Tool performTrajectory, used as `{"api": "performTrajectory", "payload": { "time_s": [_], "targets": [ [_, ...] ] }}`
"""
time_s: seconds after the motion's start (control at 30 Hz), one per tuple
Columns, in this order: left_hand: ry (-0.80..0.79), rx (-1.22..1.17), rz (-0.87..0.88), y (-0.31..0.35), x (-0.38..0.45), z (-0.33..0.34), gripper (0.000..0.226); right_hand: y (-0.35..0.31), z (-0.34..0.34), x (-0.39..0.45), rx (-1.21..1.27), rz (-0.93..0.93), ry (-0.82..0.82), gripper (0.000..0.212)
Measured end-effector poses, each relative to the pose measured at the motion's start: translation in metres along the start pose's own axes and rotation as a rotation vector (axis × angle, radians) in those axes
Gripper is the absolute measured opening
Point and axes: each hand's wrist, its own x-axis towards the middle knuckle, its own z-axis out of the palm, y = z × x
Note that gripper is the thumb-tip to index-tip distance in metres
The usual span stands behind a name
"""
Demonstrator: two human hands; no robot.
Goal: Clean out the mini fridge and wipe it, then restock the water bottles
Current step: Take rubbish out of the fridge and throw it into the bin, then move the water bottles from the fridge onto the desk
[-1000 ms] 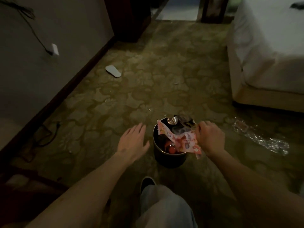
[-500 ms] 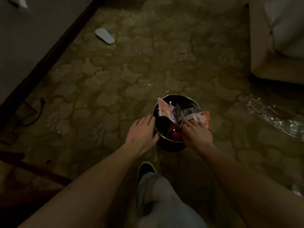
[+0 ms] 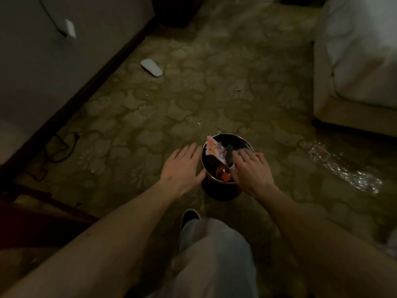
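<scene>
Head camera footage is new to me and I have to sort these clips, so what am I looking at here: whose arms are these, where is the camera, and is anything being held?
The camera sits on a person's head and looks down, so the two bare arms are their own. Below is patterned carpet. A small dark bin stands in front of them, holding a colourful wrapper and a bottle with a red cap. The left hand hovers beside the bin with straight fingers. The right hand lies flat over the bin's contents; neither grips anything. A white slipper lies near the wall, clear plastic on the right, a bed corner beyond.
</scene>
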Motion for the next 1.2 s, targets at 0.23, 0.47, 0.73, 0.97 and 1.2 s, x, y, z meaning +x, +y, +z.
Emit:
{"api": "performTrajectory", "payload": {
  "time_s": [0.23, 0.47, 0.73, 0.97, 1.2],
  "targets": [
    [0.136, 0.074, -0.082, -0.016, -0.083, -0.082, 0.074, -0.059, -0.102, -0.049, 0.025, -0.113, 0.163, 0.064],
    [0.21, 0.168, -0.152, -0.041, -0.193, -0.143, 0.075, -0.146, -0.175, -0.108, 0.022, -0.296, 0.307, 0.068],
    [0.326, 0.317, -0.275, -0.071, -0.324, -0.205, 0.074, -0.242, -0.255, -0.166, 0.015, -0.499, 0.424, 0.07],
    [0.45, 0.42, -0.465, -0.124, -0.453, -0.251, 0.074, -0.345, -0.316, -0.192, 0.038, -0.667, 0.533, 0.073],
    [0.496, 0.469, -0.707, -0.188, -0.581, -0.272, 0.074, -0.477, -0.355, -0.235, 0.128, -0.947, 0.606, 0.074]
  ]
}}
